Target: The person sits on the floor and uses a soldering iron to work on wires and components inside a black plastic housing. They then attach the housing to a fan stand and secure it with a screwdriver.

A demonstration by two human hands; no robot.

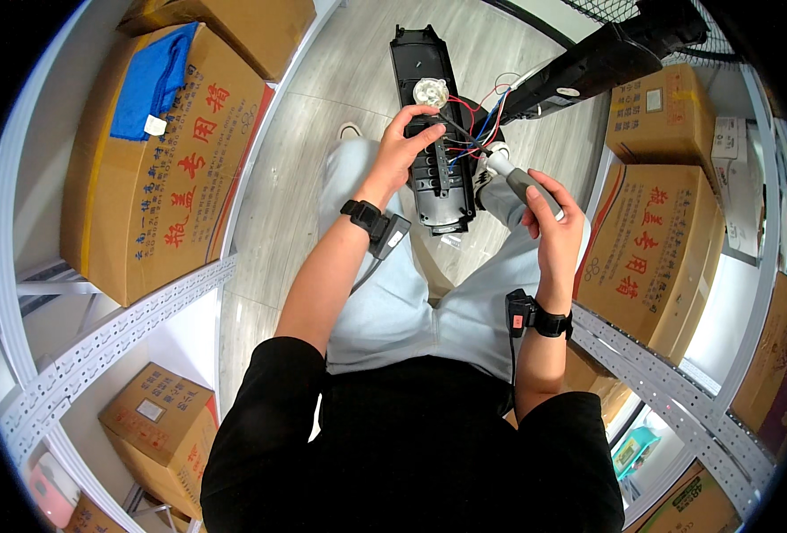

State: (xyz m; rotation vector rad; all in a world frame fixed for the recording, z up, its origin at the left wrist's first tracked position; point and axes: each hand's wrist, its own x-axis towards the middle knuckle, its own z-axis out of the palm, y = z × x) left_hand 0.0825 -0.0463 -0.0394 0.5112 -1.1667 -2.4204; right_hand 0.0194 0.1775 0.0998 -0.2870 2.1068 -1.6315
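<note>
Screwdriver [524,182] with grey handle and dark shaft is gripped by the right hand [557,238]: grip clamped on the handle, thumb and fingers wrapped at its butt end. Shaft is pointed up-left, toward the left hand [400,153] and the black housing [444,200]. Left thumb and index are held at the shaft's far end, just below the round whitish part [431,92]; whether that grip is closed on the shaft or only rested by it cannot be told. Tip contact is hidden by the fingers. Housing is located ahead of the knees, long axis running away from the body, ribbed inner side turned up; what it is supported by cannot be made out. Red, blue and white wires [497,113] are strung beside it, toward a second long black part [607,67], which is tilted at upper right next to a wire-mesh guard [580,11]. Black straps with small modules are worn on both wrists. Pale jeans [385,306] are spread either side, over grey wood-look floor [274,191]. Cartons [167,191] are stacked on perforated metal shelving [158,315] at both sides; blue cloth [155,84] is laid on a left one.
</note>
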